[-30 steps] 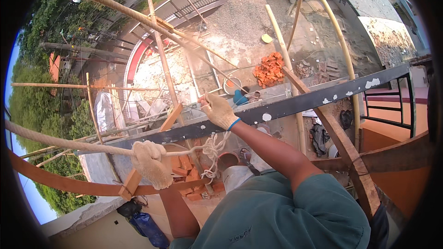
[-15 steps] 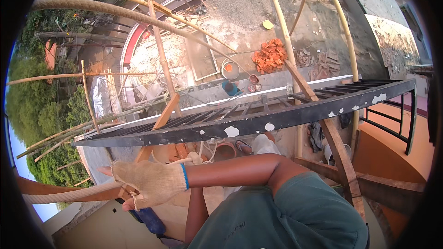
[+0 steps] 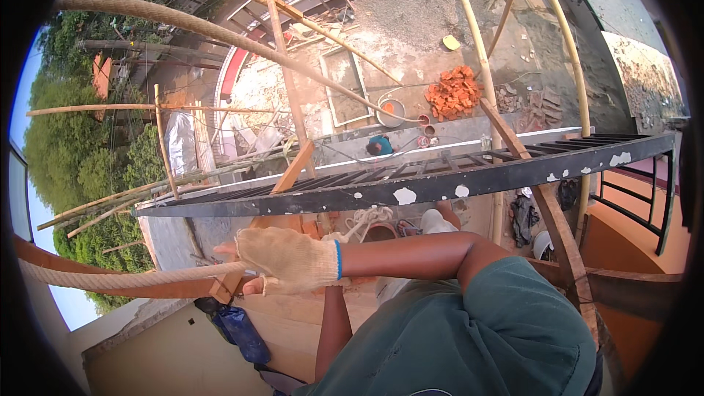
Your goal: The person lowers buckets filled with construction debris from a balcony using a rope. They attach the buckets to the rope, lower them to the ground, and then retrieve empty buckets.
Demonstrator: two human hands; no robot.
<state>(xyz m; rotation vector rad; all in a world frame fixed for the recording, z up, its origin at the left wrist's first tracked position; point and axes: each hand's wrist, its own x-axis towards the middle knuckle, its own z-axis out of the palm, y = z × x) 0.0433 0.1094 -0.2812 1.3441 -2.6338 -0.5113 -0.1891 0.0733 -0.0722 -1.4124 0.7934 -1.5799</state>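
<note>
Rope [image 3: 110, 276] gripped now, right hand [image 3: 290, 260] (gloved) shifted right.

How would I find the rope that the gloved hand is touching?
Start at the long black metal grating across the middle. Just below it, a hand in a tan knit glove reaches left. The thick beige rope runs leftward from that glove, softer and paler than the stiff bamboo poles.

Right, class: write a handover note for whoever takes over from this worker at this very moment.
Right hand: gloved, laid on the thick rope; grip unclear.
Left hand: hidden under the right forearm.
Black metal grille lies across the scaffold poles, above a pale rope coil.
Done: hand is on the rope.
Left, probably: securing the grille; no lashing shows.
</note>
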